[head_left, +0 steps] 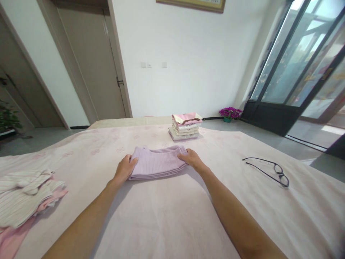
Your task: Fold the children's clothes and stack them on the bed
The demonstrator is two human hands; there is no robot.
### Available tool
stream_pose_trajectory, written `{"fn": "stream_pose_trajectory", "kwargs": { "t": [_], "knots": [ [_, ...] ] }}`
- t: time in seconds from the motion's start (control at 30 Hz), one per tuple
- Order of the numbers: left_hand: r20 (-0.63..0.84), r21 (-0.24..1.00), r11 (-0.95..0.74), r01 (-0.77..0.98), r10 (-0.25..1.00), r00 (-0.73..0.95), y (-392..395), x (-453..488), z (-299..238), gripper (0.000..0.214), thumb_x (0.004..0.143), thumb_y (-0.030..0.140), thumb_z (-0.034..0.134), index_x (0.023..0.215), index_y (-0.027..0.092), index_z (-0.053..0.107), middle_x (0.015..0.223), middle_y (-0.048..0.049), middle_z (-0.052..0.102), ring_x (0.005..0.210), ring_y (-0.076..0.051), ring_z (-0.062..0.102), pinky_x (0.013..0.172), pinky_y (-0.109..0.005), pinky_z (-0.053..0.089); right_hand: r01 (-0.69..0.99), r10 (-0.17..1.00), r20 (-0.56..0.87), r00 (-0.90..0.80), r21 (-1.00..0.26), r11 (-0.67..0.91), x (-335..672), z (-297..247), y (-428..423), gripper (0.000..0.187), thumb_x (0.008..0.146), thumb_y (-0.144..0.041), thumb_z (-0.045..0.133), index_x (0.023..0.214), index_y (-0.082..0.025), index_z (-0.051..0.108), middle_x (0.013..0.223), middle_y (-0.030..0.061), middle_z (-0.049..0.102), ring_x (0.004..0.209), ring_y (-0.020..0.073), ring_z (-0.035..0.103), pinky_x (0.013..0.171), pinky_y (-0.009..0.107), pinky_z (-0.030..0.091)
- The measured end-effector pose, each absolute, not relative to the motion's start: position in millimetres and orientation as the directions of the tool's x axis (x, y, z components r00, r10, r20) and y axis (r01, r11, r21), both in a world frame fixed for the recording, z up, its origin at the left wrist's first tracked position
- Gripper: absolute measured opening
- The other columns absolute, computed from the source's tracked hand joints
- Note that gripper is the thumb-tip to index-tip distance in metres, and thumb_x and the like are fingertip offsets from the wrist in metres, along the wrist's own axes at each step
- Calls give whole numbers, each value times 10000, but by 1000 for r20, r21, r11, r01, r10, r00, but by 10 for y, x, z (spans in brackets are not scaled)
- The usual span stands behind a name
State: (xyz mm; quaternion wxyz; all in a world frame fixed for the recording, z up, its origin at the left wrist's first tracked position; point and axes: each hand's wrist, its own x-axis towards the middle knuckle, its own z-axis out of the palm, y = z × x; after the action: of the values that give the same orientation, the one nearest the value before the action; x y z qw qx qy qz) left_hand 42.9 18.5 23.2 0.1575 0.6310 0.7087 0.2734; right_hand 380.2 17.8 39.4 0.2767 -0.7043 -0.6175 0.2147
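A folded lilac ribbed garment [157,163] is held slightly above the bed-like surface, its front edge casting a shadow. My left hand [125,168] grips its left end, thumb on top and fingers hidden beneath. At the opposite end, my right hand [192,159] pinches the cloth the same way. Behind the garment, a little to the right, stands a neat stack of folded clothes [185,127] with a pink piece on top. Far to the left lies a loose pile of striped and pink clothes [25,198].
A pale pink flowered sheet [161,216] covers the wide surface under everything. Black-framed eyeglasses [271,172] rest on it at the right. Beyond its far edge are a white wall [178,86], a closed door [91,57] and purple flowers in a pot [229,114].
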Motion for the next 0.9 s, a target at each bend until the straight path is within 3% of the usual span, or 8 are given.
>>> {"fn": "stream_pose_trajectory", "kwargs": {
  "t": [0.17, 0.27, 0.37, 0.5, 0.67, 0.9],
  "knots": [
    [60, 674, 73, 735, 986, -153, 15, -129, 112, 451, 849, 512, 504, 1144, 181, 587, 895, -64, 691, 809, -226, 659, 708, -303, 458, 858, 994, 14, 110, -507, -88, 3466, 295, 81, 564, 801, -545, 611, 1220, -170, 576, 1112, 151, 688, 1015, 297, 644, 811, 355, 462],
    [12, 823, 30, 567, 997, -70, -171, -276, 56, 506, 863, 538, 478, 1224, 189, 541, 909, -54, 687, 781, -196, 664, 703, -301, 495, 850, 991, 66, 117, -522, -66, 3482, 207, 38, 620, 834, -560, 576, 1337, -207, 495, 1198, 129, 662, 1073, 282, 632, 869, 363, 456],
    [88, 880, -98, 465, 995, 43, -373, -326, 20, 503, 781, 470, 616, 1178, 170, 549, 1026, -89, 679, 887, -194, 658, 792, -318, 520, 833, 978, 181, 106, -553, 12, 3516, 116, 19, 598, 863, -544, 545, 1358, -216, 476, 1308, 108, 600, 1157, 249, 589, 956, 346, 430],
    [187, 813, -182, 553, 981, 48, -564, -274, -29, 465, 703, 334, 672, 1120, 165, 552, 1029, -87, 666, 876, -198, 644, 795, -335, 527, 809, 958, 265, 110, -584, 69, 3517, 38, 15, 546, 892, -500, 510, 1358, -217, 477, 1310, 92, 574, 1161, 210, 571, 999, 321, 410],
    [287, 658, -198, 727, 958, 1, -675, -146, -25, 304, 757, 248, 578, 1053, 183, 562, 1022, -66, 641, 857, -187, 635, 828, -340, 513, 796, 951, 292, 104, -598, 96, 3533, 20, 22, 496, 893, -464, 520, 1319, -211, 513, 1231, 79, 601, 1102, 197, 584, 980, 310, 422],
    [356, 670, -235, 704, 934, -27, -709, -128, -19, 222, 814, 230, 527, 1024, 187, 587, 1019, -51, 607, 803, -163, 642, 810, -319, 523, 802, 948, 302, 98, -588, 104, 3535, 21, 23, 499, 883, -432, 537, 1329, -210, 508, 1228, 78, 603, 1090, 197, 589, 967, 316, 430]
  ]
}}
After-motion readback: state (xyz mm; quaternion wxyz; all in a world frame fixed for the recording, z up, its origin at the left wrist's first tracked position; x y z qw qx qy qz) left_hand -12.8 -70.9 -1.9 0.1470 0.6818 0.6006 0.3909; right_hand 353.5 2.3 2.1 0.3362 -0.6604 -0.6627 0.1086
